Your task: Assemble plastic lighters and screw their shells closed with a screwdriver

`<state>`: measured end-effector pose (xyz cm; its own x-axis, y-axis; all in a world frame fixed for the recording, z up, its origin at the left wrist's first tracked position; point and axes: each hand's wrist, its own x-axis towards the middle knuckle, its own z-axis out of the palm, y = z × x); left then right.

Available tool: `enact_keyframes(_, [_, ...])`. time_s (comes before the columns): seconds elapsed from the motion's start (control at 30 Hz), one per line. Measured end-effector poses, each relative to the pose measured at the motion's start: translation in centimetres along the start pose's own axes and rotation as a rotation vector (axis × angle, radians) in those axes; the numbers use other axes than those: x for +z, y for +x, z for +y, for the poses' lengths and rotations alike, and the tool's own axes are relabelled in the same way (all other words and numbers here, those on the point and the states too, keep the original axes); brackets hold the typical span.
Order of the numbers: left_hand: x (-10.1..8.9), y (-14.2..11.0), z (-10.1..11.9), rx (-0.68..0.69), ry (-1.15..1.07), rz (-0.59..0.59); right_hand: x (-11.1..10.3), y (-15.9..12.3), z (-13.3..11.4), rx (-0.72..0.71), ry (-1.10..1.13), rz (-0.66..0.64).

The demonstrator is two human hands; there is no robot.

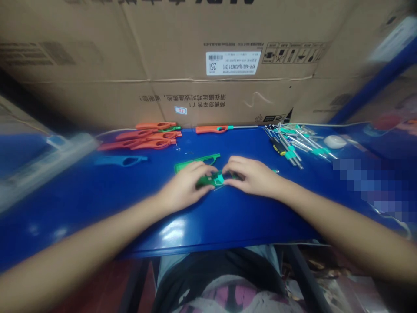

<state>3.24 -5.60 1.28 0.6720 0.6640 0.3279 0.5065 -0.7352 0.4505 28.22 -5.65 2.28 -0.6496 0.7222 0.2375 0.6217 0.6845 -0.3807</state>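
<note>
My left hand [187,184] is closed around a green lighter handle shell [205,180] just above the blue tabletop. From the other side, my right hand [249,176] pinches a teal plastic piece [220,178] at the shell's end. A metal tip [276,171] shows beyond my right hand; whether it joins the teal piece is hidden by my fingers. Right behind my left hand lies another green handle shell [185,165], partly covered by it. Thin wire-like lines are near my fingertips, too blurred to make out.
Orange handle shells [159,135] pile up at back left, above a blue shell [125,161]. An orange lighter [208,129] with a metal rod lies along the cardboard [182,89]. At right are metal tubes [316,150] with teal pieces, a yellow-black screwdriver [277,147] and a white rounded object [335,141].
</note>
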Motion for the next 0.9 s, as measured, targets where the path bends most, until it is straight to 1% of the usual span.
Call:
enact_keyframes(0.23, [0.29,0.07,0.34,-0.052,-0.071,0.008,-0.06,0.03,-0.3,0.013,0.026,0.0])
enact_keyframes(0.4, [0.51,0.22,0.52,-0.122,-0.127,0.031,0.22,0.12,-0.09,0.057,0.047,0.023])
enact_keyframes(0.63, [0.87,0.47,0.29,-0.153,-0.172,0.044,0.56,0.12,-0.19,0.004,0.074,0.013])
enact_keyframes(0.9, [0.72,0.56,0.59,-0.244,-0.264,0.041,0.24,0.07,-0.18,-0.039,0.076,-0.016])
